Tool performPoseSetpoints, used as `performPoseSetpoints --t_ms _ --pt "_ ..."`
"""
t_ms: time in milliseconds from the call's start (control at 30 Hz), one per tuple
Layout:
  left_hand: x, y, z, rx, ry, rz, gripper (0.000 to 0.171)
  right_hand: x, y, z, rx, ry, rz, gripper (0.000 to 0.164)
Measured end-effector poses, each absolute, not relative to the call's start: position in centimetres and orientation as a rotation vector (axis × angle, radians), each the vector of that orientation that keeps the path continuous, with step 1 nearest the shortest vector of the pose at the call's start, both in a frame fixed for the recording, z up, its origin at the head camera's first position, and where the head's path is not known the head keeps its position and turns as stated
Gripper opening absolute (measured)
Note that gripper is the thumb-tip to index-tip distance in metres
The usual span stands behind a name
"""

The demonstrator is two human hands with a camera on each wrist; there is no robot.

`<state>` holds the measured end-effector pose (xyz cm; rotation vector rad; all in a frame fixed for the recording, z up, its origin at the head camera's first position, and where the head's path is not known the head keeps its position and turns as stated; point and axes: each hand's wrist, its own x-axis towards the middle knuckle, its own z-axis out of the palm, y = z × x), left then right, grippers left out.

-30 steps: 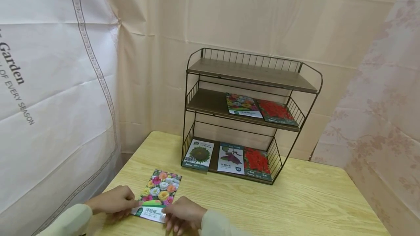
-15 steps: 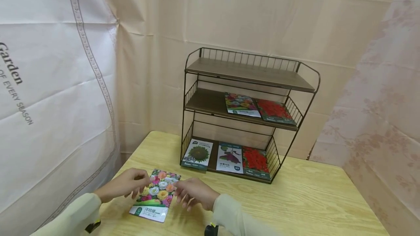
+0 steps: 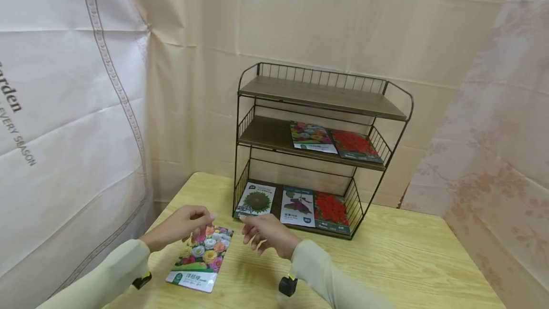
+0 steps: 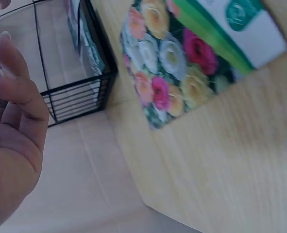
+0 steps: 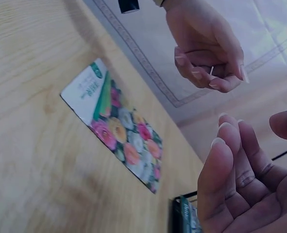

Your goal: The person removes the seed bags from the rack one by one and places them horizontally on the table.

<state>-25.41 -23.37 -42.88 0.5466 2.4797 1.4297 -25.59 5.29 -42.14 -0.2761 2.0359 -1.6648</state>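
A flower seed packet with a picture of mixed-colour blooms lies flat on the table, its white label end towards me. My left hand hovers over the packet's far left part, fingers loosely bent and holding nothing. To the right of the packet, my right hand is raised in front of the rack, fingers relaxed with nothing between them. In the right wrist view both the left hand and the right hand are above the table, apart from the packet.
A three-tier dark wire rack stands at the back. Its bottom shelf bears a sunflower packet, a purple-leaf packet and a red-flower packet. On the middle shelf lie a mixed-flower packet and another red-flower packet.
Both hands have let go of the packet's near end, lifted and moved forward towards the rack, the right one also drifting rightwards. The packet stays on the table.
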Motion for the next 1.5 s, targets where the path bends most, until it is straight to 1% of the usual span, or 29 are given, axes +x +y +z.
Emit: performPoseSetpoints --t_ms 400,833,1067,1133,1233,1367,1500 --pt "-26.9 -20.8 -41.3 0.587 2.462 1.504 0.044 -26.7 7.5 -39.7 -0.299 2.053 -1.718 0.052" --pt "-28.2 -17.8 -39.3 0.649 2.493 1.533 0.046 -27.8 10.2 -37.6 -0.264 2.076 -1.766 0.059" --pt "-28.8 -16.5 -38.4 0.638 2.464 1.586 0.05 -28.3 11.4 -36.4 -0.268 2.05 -1.818 0.056" --pt "-29.0 -16.1 -38.2 0.642 2.457 1.604 0.048 -28.4 11.7 -36.1 -0.261 2.054 -1.831 0.059" --pt "-29.4 -15.5 -37.9 0.651 2.448 1.632 0.047 -28.6 12.1 -35.7 -0.246 2.061 -1.846 0.058" --pt "-29.7 -14.6 -37.4 0.652 2.438 1.669 0.049 -28.8 12.7 -35.2 -0.221 2.084 -1.862 0.055" --pt "-30.0 -13.6 -36.7 0.679 2.433 1.696 0.049 -29.0 13.4 -34.6 -0.198 2.098 -1.887 0.058"
